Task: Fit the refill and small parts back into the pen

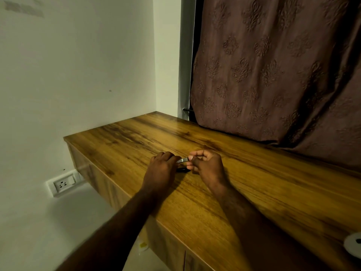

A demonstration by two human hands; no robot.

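Wall socket (62, 184) sat low on wall, left of worktop (254, 192). Worktop's left edge ran close to wall; bare wood lay all round hands. Left hand (162, 169) had fingers curled on one end of small metal piece (182, 160); right hand (207, 167) pinched other end betw. thumb & fingers. Piece's long axis ran left-right, held just above a black item (183, 169) on wood. Curtain (273, 75) hung at back edge, white round obj. (352, 245) at far right.

A small silver metal piece (182, 160), slim and shiny, is held level between the fingertips of both hands, just above the bench. Directly beneath it a short black cylindrical piece (183, 169) lies flat on the wood, partly hidden by the hands.
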